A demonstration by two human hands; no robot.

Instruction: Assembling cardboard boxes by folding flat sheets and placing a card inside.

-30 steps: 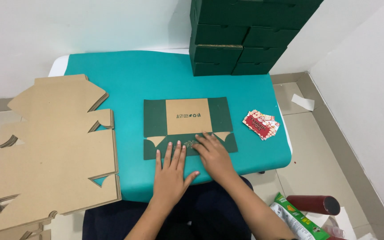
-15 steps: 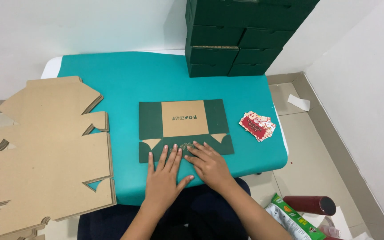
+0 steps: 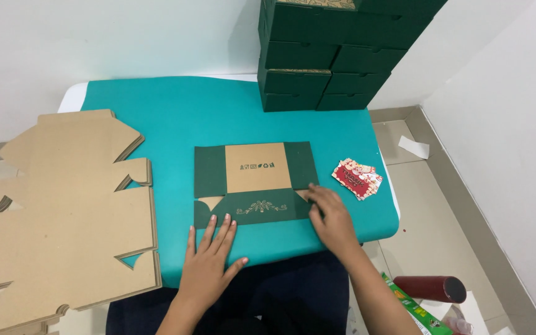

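Far left: 1 stack of flat brown die-cut cardboard box blanks (image 3: 63,211), overhanging the left edge of the table; sheet count can't be told, only layered edges show. Table has 1 teal cloth (image 3: 175,118) over it, white tabletop corner peeking at back left. Centre: 1 partly folded box blank (image 3: 254,184) lying flat on the cloth, dark green outside w/ a brown kraft panel in the middle and a gold leaf ornament on the near green flap. Left hand (image 3: 209,260) lies flat, palm down, fingers spread, fingertips at the near left edge of the blank, thumb out to the right on the cloth. Right hand (image 3: 330,217) is at the blank's near right corner, fingers curled down and pressing on the green flap there; whether it pinches the edge can't be told. Back, right of centre: stack of assembled dark green boxes (image 3: 327,56), approx. 4 tiers, 2 side by side in the lower tiers, top cut off by frame. Right of the blank, apart from it: 1 small pile of red patterned cards (image 3: 357,178) near the table's right edge. Floor, lower right: 1 dark red tube (image 3: 432,289), 1 green packet (image 3: 420,310) just beside it, 1 white paper scrap (image 3: 414,146) further back.
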